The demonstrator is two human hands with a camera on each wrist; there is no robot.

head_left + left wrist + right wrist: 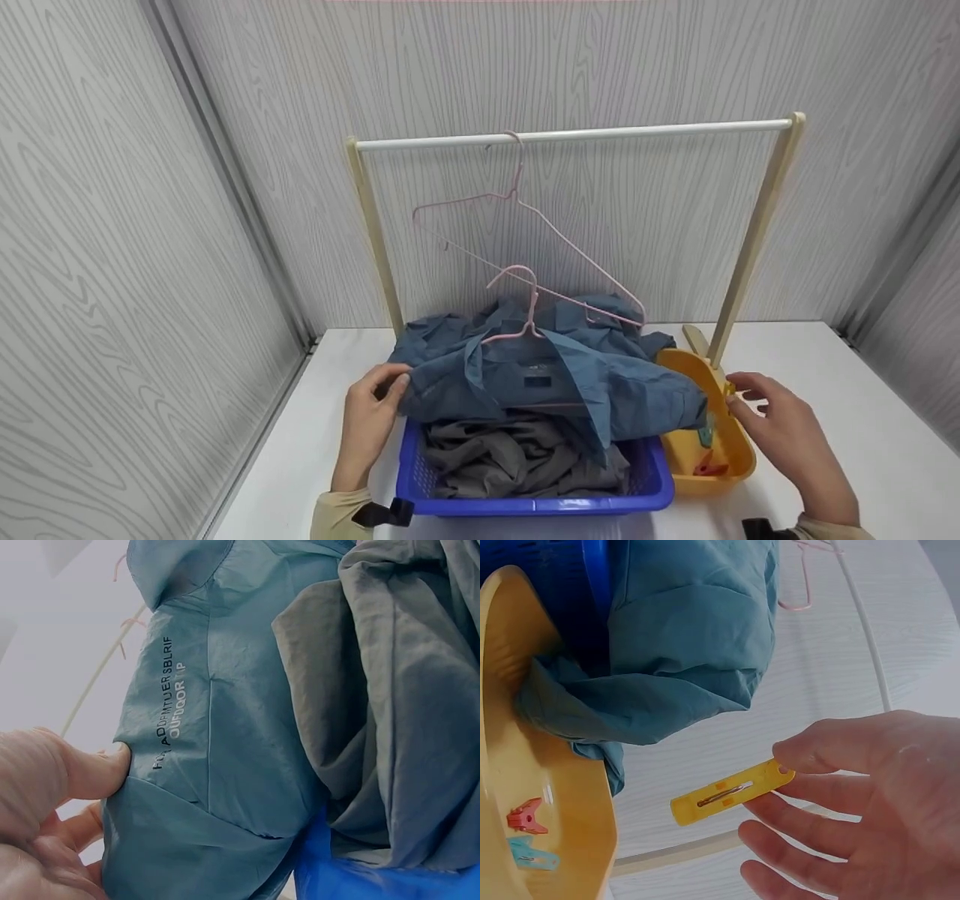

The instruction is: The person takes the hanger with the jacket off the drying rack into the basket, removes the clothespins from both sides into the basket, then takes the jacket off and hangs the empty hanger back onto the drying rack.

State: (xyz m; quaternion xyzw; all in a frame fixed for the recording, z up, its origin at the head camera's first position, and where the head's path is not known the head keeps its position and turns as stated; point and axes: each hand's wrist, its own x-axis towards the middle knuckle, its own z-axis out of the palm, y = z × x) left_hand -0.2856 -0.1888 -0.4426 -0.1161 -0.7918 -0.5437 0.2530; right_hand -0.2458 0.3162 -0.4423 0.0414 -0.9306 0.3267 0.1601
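Note:
A blue jacket (645, 386) lies spread over the basket with a pink hanger (532, 300) inside its collar, the hook sticking up. My left hand (371, 412) pinches the jacket's left edge between thumb and fingers; printed lettering shows close by in the left wrist view. To the right, my right hand (787, 420) holds a yellow clothespin (731, 793) by one end between thumb and forefinger, the other fingers loosely bent. The clothespin is apart from the jacket, whose sleeve (697, 697) droops over the yellow tray (585, 825).
Grey cloth (525, 457) fills the blue basket (536, 506). A red clothespin (710, 465) and a teal clothespin (532, 853) lie in the tray. Behind stands a rack with a white rail (637, 133) and wooden posts (754, 240); another pink hanger (574, 244) hangs from it.

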